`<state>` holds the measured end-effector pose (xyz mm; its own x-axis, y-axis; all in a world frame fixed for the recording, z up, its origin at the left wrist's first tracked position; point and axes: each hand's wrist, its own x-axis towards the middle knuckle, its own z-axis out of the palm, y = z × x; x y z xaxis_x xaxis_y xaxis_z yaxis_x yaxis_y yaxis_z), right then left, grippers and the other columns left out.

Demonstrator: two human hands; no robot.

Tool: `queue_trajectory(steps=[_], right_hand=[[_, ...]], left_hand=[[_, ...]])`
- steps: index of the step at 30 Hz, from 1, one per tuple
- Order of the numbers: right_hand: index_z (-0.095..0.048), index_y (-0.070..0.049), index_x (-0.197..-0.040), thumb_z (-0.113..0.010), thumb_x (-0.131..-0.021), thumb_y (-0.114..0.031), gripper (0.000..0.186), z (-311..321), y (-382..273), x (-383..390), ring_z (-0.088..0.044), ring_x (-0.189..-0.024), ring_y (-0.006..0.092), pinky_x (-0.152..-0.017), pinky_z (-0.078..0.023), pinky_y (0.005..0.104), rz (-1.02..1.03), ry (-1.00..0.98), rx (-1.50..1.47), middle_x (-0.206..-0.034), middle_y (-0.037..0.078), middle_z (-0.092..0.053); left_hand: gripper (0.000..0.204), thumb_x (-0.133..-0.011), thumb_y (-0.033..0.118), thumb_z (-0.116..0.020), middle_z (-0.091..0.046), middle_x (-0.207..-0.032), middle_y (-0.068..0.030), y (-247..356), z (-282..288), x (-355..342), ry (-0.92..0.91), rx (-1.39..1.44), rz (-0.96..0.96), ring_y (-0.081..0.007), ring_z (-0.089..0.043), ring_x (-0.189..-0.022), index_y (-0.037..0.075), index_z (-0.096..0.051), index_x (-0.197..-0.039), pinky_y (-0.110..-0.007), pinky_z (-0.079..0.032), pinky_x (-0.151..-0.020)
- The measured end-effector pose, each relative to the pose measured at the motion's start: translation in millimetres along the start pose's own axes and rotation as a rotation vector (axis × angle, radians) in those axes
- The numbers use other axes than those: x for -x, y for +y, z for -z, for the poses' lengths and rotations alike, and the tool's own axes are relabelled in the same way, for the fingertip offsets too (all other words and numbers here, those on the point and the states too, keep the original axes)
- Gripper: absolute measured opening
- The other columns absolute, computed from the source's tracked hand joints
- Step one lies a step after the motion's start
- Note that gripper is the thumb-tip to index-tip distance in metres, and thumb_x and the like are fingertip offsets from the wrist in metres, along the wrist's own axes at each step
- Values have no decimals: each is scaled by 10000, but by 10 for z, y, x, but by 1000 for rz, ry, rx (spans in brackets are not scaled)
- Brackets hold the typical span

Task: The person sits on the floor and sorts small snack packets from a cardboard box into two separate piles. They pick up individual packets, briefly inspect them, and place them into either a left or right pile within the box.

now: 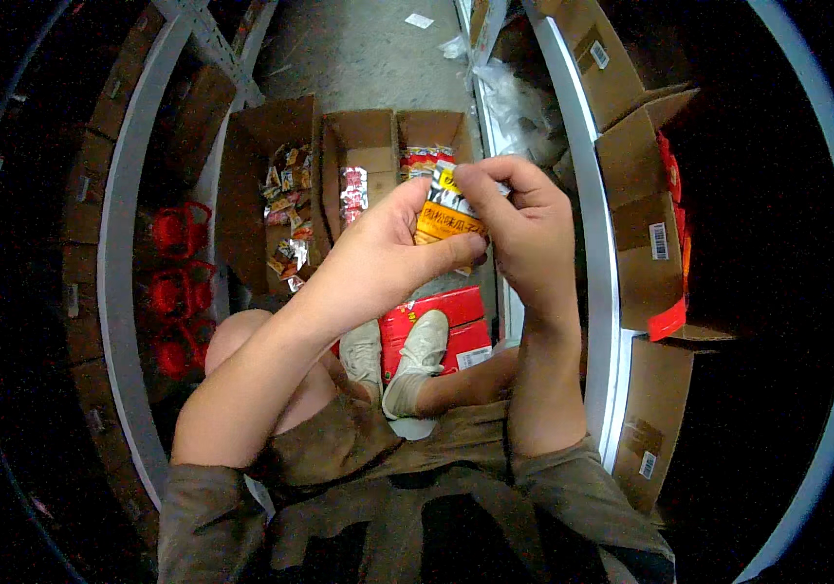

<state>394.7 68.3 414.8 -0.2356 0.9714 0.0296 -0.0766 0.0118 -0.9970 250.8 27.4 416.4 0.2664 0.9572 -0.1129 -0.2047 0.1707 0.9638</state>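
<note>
A small yellow-orange snack packet with a white top [446,216] is held up between both hands in front of my body. My left hand [397,238] grips it from the lower left, thumb lying across its lower part. My right hand [529,224] holds its upper right, thumb pressed on the top and fingers curled. Below and beyond are three cardboard compartments: the left one [232,195] holds mixed small wrapped snacks, the middle one [358,136] some silvery-pink packets, and the right one [412,125] red packets, partly hidden by my hands.
My shoes [415,341] are on a red flattened-looking box [465,311]. Shelving lines both sides: red plastic items [178,282] on the left, cardboard boxes [631,243] on the right. Crumpled clear plastic [514,107] lies at the right shelf's far part, beside a floor aisle [353,54].
</note>
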Motion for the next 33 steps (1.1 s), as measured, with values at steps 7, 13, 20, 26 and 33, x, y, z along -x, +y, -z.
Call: queue_trajectory(steps=[7,13,20,26,33], right_hand=[[-653,-8,-899,-637,-902,-170,163,5,16,-14,-556,-738,58,-658,-454,203,-6,24,10,-802,8,-631],[-546,-3,-1136,-652,-891,-139,299,-8,-93,33,-593,-861,114,-743,-494,245,-27,-35,-35,-993,70,-629],[-503,5,-1111,-647,-881,-65,281,-117,-56,48,-611,-892,130,-760,-509,244,-16,-52,-51,-1013,104,-627],[-534,3,-1056,-601,-923,-97,180,-196,31,40,-606,-805,98,-710,-506,228,14,-27,-167,-914,68,-636],[-590,-17,-991,-590,-943,-171,162,-257,-9,84,-575,-756,67,-673,-470,203,8,-40,-93,-845,19,-626]], left_hand=[[245,-983,189,-501,-616,-961,-31,-39,53,5,86,18,66,-73,-568,-878,-7,-521,-1129,-247,-470,-797],[279,-998,233,-466,-622,-1047,-51,62,68,-7,123,243,-94,-102,-582,-969,11,-523,-1158,-251,-463,-864],[273,-996,281,-481,-620,-961,-14,64,200,-4,222,149,-136,-63,-563,-861,31,-562,-1068,-225,-462,-793],[290,-980,278,-516,-627,-944,-13,64,240,-21,257,138,-77,-60,-565,-860,14,-593,-1072,-227,-462,-774],[309,-973,292,-528,-643,-957,-16,148,281,36,361,91,-165,-73,-571,-887,12,-626,-1061,-232,-458,-797]])
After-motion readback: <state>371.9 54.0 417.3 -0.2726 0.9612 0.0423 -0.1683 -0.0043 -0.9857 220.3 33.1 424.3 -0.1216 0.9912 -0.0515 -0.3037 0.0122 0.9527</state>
